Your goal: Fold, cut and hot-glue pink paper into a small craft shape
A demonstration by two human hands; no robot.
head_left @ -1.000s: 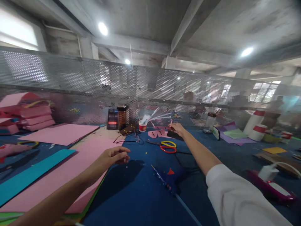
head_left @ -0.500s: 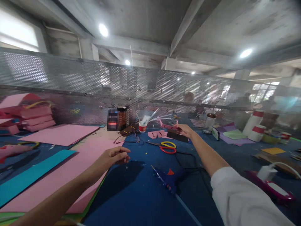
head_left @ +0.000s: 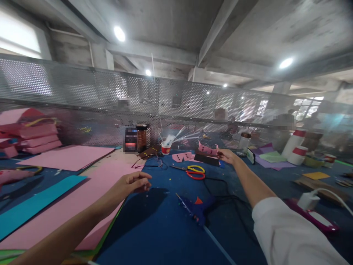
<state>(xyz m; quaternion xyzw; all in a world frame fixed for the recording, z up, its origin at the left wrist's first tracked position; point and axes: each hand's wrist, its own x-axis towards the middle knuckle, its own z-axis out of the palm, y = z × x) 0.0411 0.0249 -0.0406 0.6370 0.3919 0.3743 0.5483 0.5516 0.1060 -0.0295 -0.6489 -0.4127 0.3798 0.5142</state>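
Note:
My right hand reaches far across the blue table and pinches a pink foam cut-out with dark dots, lifted just above a dark rectangular piece. A second pink dotted piece lies flat to its left. My left hand hovers over the edge of a large pink foam sheet, its fingers loosely curled with nothing visible in them. Between my arms a blue glue gun lies on the table.
Scissors with yellow and red handles lie near the middle. A small cup with clear sticks and a dark jar stand at the back by the perforated metal screen. Stacked pink foam is far left, white rolls far right.
My right hand has picked the pink dotted cut-out up and drawn it rightward and slightly back. My left hand has stayed still.

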